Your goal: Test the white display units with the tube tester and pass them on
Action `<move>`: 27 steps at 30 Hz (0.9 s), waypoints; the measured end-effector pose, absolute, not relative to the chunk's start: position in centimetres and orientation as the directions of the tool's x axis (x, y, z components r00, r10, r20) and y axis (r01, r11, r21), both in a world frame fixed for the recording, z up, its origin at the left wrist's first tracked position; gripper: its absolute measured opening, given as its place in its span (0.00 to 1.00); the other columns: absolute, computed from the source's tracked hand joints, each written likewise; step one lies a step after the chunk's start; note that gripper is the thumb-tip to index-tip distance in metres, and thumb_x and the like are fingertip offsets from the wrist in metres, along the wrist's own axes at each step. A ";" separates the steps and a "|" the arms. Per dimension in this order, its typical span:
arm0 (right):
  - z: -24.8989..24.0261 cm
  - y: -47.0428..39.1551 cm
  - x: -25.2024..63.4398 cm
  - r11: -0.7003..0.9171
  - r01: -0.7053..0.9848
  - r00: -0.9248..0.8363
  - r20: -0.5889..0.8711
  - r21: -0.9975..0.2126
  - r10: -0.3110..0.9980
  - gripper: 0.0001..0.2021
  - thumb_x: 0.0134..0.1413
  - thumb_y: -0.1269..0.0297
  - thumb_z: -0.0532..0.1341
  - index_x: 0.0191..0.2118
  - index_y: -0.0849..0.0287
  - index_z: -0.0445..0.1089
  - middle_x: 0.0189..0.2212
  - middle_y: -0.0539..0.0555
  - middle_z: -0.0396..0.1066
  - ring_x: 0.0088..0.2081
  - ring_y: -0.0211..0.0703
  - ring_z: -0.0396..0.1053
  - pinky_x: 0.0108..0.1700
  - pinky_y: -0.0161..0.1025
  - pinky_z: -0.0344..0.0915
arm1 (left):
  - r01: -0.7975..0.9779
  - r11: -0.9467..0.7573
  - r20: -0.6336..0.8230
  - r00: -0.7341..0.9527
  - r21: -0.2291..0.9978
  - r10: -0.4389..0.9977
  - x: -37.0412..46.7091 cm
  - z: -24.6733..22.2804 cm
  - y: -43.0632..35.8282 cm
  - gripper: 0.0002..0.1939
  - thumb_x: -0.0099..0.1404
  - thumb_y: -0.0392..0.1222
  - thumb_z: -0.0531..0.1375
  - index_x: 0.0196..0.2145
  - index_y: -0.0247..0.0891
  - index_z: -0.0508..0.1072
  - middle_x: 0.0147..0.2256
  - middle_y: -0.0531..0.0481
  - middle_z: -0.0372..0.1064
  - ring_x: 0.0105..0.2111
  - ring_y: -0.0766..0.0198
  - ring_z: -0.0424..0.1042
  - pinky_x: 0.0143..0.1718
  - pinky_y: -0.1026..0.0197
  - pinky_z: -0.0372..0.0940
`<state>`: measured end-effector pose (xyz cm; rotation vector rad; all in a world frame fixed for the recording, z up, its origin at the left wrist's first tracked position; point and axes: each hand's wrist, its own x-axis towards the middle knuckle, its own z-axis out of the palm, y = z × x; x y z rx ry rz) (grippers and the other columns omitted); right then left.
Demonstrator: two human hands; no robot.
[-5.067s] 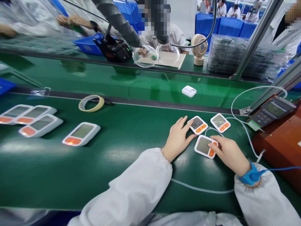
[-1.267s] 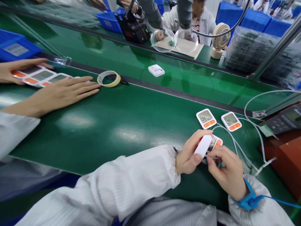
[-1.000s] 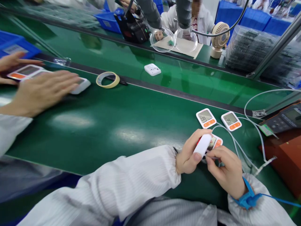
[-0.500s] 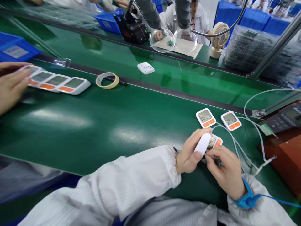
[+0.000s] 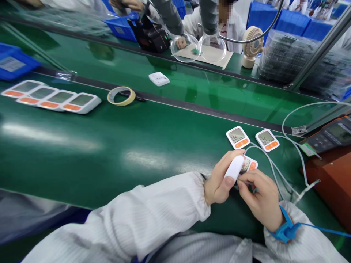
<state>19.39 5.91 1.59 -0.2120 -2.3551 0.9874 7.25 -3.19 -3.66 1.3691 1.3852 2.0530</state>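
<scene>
My left hand point(image 5: 218, 184) is closed around a white, round-edged digital monitor point(image 5: 234, 168), held tilted so that its side faces me. My right hand point(image 5: 260, 197) pinches a thin greyish tube point(image 5: 245, 181) against the lower edge of that monitor; the tube's tip is hidden by fingers. Just behind the hands lies another monitor point(image 5: 252, 166) with orange buttons, partly covered. Two more, a left one point(image 5: 238, 137) and a right one point(image 5: 267, 140), lie face up with lit digits. Pale tubes point(image 5: 270, 159) run beside them. A blue strap point(image 5: 286, 230) circles my right wrist.
Several monitors point(image 5: 82, 99) overlap in a row at far left, near a blue bin point(image 5: 16, 62). A tape roll point(image 5: 121, 96) and a white part point(image 5: 159, 78) lie farther back. An orange-brown box point(image 5: 329, 179) carries a meter point(image 5: 331, 135) at right. A person works opposite.
The neighbouring person's hands have left the row of monitors at far left. The white part on the far strip has shifted left. My own hands keep nearly the same hold.
</scene>
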 end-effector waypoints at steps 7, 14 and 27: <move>1.8 5.8 19.4 0.715 -0.077 -0.820 0.453 -0.695 0.351 0.06 0.62 0.72 0.58 0.33 0.56 0.68 0.26 0.48 0.69 0.26 0.36 0.67 0.30 0.33 0.66 | 0.316 -0.450 0.550 -0.483 0.835 0.681 7.3 -3.1 -3.3 0.33 0.71 0.62 0.47 0.63 0.36 0.60 0.51 0.37 0.66 0.48 0.48 0.68 0.50 0.45 0.66; 1.7 5.7 19.4 0.708 -0.078 -0.806 0.462 -0.702 0.370 0.07 0.61 0.73 0.58 0.31 0.56 0.67 0.24 0.47 0.68 0.25 0.36 0.66 0.28 0.33 0.64 | 0.431 -0.471 0.635 -0.439 0.770 0.636 7.2 -2.9 -2.9 0.31 0.71 0.58 0.48 0.63 0.35 0.60 0.49 0.38 0.66 0.44 0.51 0.68 0.47 0.48 0.66; 2.6 7.5 20.0 0.687 0.016 -0.778 0.423 -0.726 0.465 0.06 0.62 0.68 0.60 0.32 0.55 0.68 0.26 0.48 0.69 0.27 0.38 0.66 0.30 0.35 0.63 | -0.163 -0.419 0.373 -0.250 0.893 0.894 5.5 -1.7 -3.0 0.43 0.61 0.58 0.65 0.68 0.47 0.52 0.56 0.38 0.60 0.48 0.50 0.71 0.45 0.50 0.70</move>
